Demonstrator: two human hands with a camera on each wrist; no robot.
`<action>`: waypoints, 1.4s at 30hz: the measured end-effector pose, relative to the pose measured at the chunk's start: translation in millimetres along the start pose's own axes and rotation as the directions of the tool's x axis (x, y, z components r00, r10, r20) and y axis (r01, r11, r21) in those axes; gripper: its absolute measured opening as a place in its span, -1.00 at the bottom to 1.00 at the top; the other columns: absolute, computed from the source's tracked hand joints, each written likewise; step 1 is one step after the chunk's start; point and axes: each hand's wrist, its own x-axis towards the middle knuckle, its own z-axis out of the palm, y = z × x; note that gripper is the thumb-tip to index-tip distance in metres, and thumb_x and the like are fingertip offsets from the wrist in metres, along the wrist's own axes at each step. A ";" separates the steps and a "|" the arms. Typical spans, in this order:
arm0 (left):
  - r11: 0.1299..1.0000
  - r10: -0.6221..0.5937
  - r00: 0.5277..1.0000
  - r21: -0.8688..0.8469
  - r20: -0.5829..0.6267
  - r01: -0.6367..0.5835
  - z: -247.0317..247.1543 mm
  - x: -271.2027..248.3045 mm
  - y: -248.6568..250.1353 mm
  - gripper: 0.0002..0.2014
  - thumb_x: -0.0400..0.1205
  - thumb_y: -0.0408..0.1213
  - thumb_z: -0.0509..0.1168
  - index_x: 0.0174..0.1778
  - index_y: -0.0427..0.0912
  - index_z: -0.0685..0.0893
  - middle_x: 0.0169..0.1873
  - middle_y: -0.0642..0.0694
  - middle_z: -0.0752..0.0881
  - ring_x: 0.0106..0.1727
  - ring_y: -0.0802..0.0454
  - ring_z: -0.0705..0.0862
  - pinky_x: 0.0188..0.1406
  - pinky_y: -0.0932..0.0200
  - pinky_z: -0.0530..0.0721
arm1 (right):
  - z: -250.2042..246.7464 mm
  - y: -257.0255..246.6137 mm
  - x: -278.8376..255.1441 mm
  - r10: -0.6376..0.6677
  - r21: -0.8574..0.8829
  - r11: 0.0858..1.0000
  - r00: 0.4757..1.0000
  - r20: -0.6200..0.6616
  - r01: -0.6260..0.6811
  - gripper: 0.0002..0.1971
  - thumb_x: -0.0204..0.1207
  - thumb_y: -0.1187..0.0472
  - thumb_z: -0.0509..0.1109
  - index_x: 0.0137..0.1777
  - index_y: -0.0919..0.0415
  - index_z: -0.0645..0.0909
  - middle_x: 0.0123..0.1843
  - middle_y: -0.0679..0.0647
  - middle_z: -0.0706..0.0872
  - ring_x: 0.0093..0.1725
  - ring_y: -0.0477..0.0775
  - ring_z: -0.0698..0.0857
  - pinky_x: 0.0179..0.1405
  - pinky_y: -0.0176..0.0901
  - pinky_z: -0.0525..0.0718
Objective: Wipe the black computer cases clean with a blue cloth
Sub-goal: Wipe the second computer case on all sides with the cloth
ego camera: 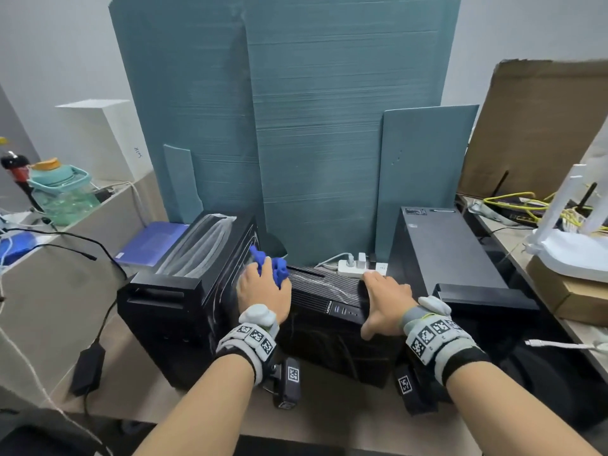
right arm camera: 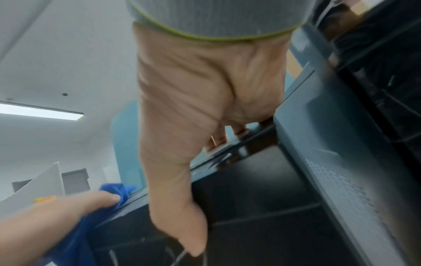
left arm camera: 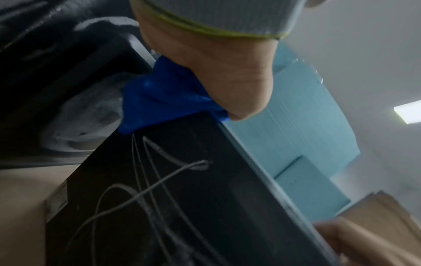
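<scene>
Three black computer cases stand side by side: a left tower (ego camera: 184,291), a lower middle case (ego camera: 325,291) and a right tower (ego camera: 450,258). My left hand (ego camera: 263,291) grips a bunched blue cloth (ego camera: 273,264) against the left tower's side, above the middle case's left edge. In the left wrist view the cloth (left arm camera: 164,100) sits under my palm (left arm camera: 227,72) at the case's corner (left arm camera: 182,198). My right hand (ego camera: 385,297) rests on the middle case's right front top, with its fingers on top and its thumb down the front (right arm camera: 193,108). The right wrist view shows my left thumb pinching the cloth (right arm camera: 118,190).
Behind the middle case lies a white power strip (ego camera: 358,266) with plugs. Teal cardboard sheets (ego camera: 312,126) stand at the back, brown cardboard (ego camera: 533,126) at the right. A blue notebook (ego camera: 151,241), a water bottle (ego camera: 62,192) and a black adapter (ego camera: 88,366) are on the left; yellow cables (ego camera: 526,199) on the right.
</scene>
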 end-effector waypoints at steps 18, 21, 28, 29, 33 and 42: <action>0.966 0.205 0.969 0.130 0.141 -0.223 18.6 52.9 -31.2 -0.55 0.80 -0.09 0.03 0.58 -0.08 0.52 0.66 -0.11 0.38 0.69 -0.31 0.19 0.61 -0.21 0.31 | 11.7 13.9 -0.8 -0.075 -0.025 0.997 0.991 -0.109 0.073 0.07 -0.15 -0.41 0.51 0.44 -0.11 0.31 0.22 -0.20 0.50 0.23 -0.02 0.48 0.27 -0.01 0.42; 0.981 0.038 0.990 0.185 0.139 -0.064 17.6 57.7 -34.8 -0.54 0.82 -0.11 0.00 0.63 -0.14 0.41 0.67 -0.10 0.35 0.70 -0.30 0.17 0.63 -0.18 0.28 | 13.2 13.2 0.0 -0.077 -0.046 0.996 0.990 -0.117 0.072 0.07 -0.14 -0.41 0.51 0.45 -0.11 0.30 0.23 -0.20 0.50 0.24 -0.01 0.48 0.26 -0.02 0.40; 0.932 0.246 0.955 0.231 0.164 -0.279 16.1 10.2 18.9 -0.56 0.76 -0.15 -0.08 0.51 -0.12 0.46 0.47 -0.10 0.54 0.56 -0.24 0.38 0.50 -0.16 0.41 | 14.4 10.5 5.6 -0.065 -0.100 0.993 0.992 -0.105 0.054 0.07 -0.15 -0.49 0.44 0.42 -0.09 0.32 0.23 -0.17 0.52 0.21 0.01 0.51 0.25 0.04 0.44; 0.924 0.295 0.935 0.189 0.198 -0.332 18.9 -2.3 30.7 -0.52 0.77 -0.13 -0.12 0.55 -0.13 0.46 0.51 -0.10 0.53 0.59 -0.23 0.38 0.55 -0.16 0.39 | 14.5 9.9 6.4 -0.063 -0.106 0.993 0.992 -0.105 0.052 0.07 -0.15 -0.49 0.43 0.43 -0.08 0.32 0.25 -0.16 0.52 0.22 0.02 0.51 0.25 0.04 0.45; 0.830 0.543 0.804 -0.009 0.241 -0.558 26.0 -37.0 54.1 -0.45 0.76 -0.01 -0.09 0.58 -0.12 0.52 0.53 -0.05 0.57 0.64 -0.14 0.40 0.66 -0.08 0.30 | 15.9 7.2 6.7 -0.059 -0.108 0.993 0.990 -0.128 0.045 0.08 -0.15 -0.52 0.42 0.42 -0.05 0.33 0.25 -0.15 0.51 0.25 0.00 0.51 0.28 0.02 0.43; 0.963 0.236 0.956 0.089 0.173 -0.254 14.9 9.2 -8.2 -0.54 0.82 -0.06 -0.03 0.61 -0.05 0.49 0.62 -0.01 0.46 0.71 -0.21 0.22 0.65 -0.15 0.30 | 27.7 18.4 -11.5 0.120 0.036 0.993 0.965 -0.232 -0.115 0.33 -0.25 -0.72 0.32 0.52 0.07 0.31 0.36 0.00 0.37 0.41 0.13 0.37 0.54 0.01 0.36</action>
